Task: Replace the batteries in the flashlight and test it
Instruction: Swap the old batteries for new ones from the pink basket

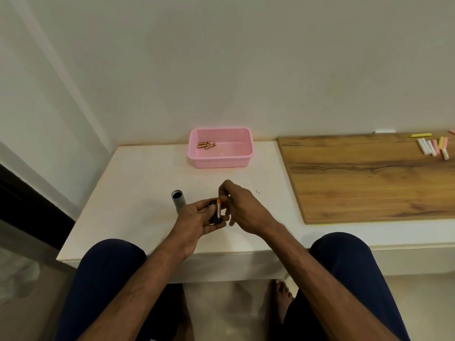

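My left hand (197, 221) grips a black battery holder (214, 214) above the white table. My right hand (242, 205) pinches an orange-topped battery (218, 208) with thumb and forefinger and holds it against the holder. The grey flashlight body (178, 200) stands upright on the table just left of my left hand, its open dark end facing up. A pink basket (246, 158) stands at the back of the table with three copper-coloured batteries (206, 145) lying in its left part.
A wooden board (369, 178) lies on the table's right side, carrying several chalk sticks (433, 146) at its far right corner. The wall runs close behind the basket. My knees sit below the table's front edge (172, 257).
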